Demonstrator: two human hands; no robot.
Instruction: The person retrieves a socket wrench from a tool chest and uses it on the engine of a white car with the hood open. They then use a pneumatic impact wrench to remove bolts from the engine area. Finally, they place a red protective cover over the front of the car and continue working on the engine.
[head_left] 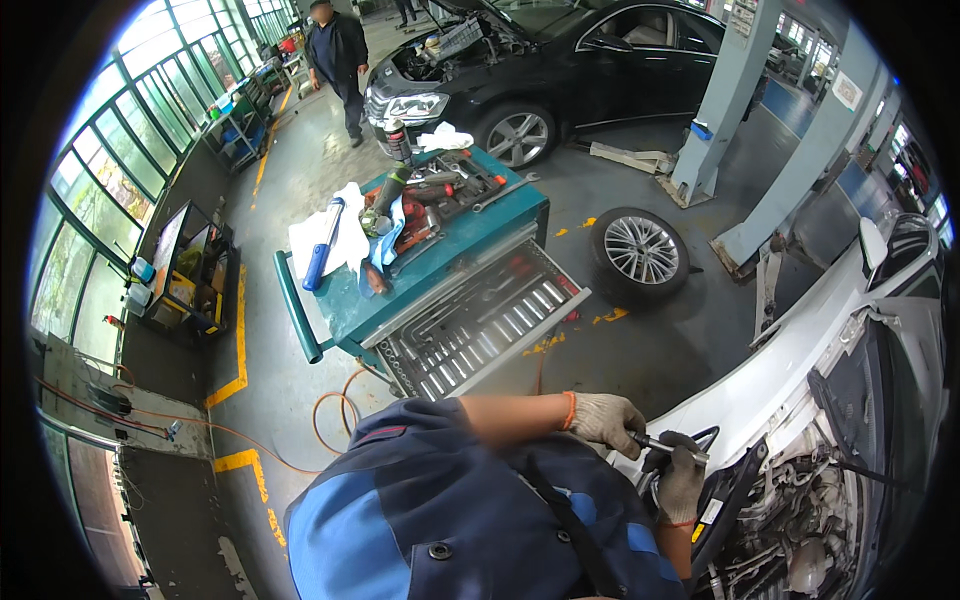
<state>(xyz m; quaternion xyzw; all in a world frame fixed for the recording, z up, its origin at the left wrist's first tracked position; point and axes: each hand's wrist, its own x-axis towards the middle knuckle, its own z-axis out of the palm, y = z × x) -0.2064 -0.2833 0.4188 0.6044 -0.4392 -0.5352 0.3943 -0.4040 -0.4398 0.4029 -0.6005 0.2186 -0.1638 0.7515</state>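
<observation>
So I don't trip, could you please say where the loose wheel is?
In the head view, the loose wheel lies on the floor, right of the open tool drawer.

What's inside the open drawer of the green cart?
The drawer holds rows of silver sockets, some long metal tools and something red. Whatever lies at its back, under the cart's top, is covered and can't be seen.

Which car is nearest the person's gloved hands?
The white car, beside the left hand and right hand; the black car stands beyond the teal cart.
</observation>
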